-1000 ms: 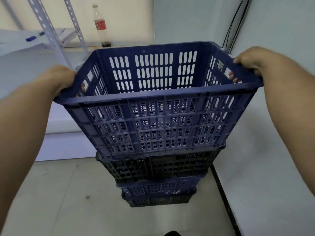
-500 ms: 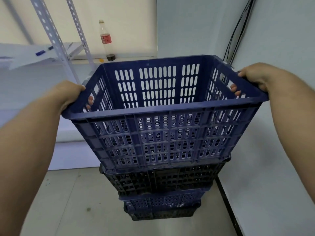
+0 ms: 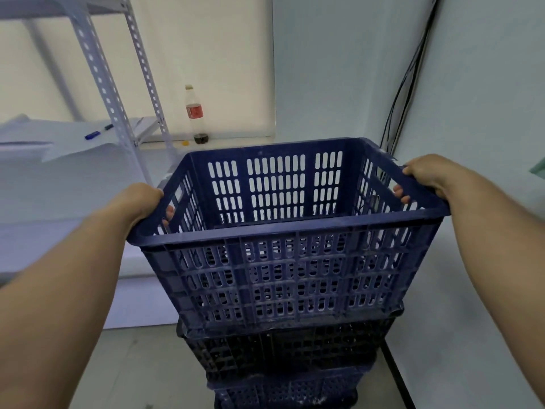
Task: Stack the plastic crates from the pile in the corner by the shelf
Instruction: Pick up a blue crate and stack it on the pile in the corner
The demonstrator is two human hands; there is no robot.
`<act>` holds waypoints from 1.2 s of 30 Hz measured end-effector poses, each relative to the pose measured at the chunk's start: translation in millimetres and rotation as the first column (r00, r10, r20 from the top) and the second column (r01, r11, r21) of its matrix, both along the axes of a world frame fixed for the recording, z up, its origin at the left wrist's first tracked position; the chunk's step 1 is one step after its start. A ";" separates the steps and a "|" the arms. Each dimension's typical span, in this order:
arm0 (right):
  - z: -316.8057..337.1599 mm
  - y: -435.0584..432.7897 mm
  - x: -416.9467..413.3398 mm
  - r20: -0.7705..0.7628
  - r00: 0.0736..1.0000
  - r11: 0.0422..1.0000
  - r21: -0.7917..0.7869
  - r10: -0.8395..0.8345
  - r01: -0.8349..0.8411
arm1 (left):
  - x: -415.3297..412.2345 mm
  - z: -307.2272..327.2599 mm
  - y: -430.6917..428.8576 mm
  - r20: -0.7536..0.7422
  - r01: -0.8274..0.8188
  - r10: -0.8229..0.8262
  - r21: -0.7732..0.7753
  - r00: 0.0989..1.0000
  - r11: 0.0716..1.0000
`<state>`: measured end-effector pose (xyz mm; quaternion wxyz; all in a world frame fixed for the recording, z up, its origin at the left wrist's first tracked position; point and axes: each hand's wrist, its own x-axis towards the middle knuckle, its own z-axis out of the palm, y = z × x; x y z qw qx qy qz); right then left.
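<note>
A stack of plastic crates point(image 3: 283, 361) is seen rising from the floor in the lower centre of the frame, in the corner formed by the pale walls; below the top crate, a black crate point(image 3: 283, 346), a blue one and a dark one at the very bottom can be made out. The top of it is taken by a large blue crate point(image 3: 283, 261), which fills the middle of the frame and appears seated on, or just at, the rim of the black crate; full contact cannot be told. It is held at both short ends: the left hand point(image 3: 138, 202) is wrapped over the left rim with fingers through the wall slots, and the right hand point(image 3: 424, 175) is closed over the right rim likewise. The placing of this crate is judged nearly done, release being left. The pile to be drawn from is not shown, so the remaining number cannot be told. A metal shelf point(image 3: 118, 93) stands at the upper left, and a bottle point(image 3: 195, 113) is set on the ledge behind.
</note>
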<state>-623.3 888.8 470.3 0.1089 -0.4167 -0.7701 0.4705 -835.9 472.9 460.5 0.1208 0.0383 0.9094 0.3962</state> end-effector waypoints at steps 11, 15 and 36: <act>2.1 -0.3 0.5 0.004 1.000 1.000 0.000 0.010 -0.010 | 5.9 2.9 7.5 0.008 0.033 -0.034 0.047 0.999 0.998; -1.6 5.8 -0.2 -0.031 0.999 1.000 -0.001 0.004 -0.004 | -6.5 -4.4 2.3 -0.009 0.062 -0.061 0.057 0.998 0.996; -4.9 -7.7 -2.8 0.074 0.997 0.968 0.249 0.013 -0.031 | -32.8 -8.4 12.6 -0.165 0.091 -0.147 -0.308 0.975 0.947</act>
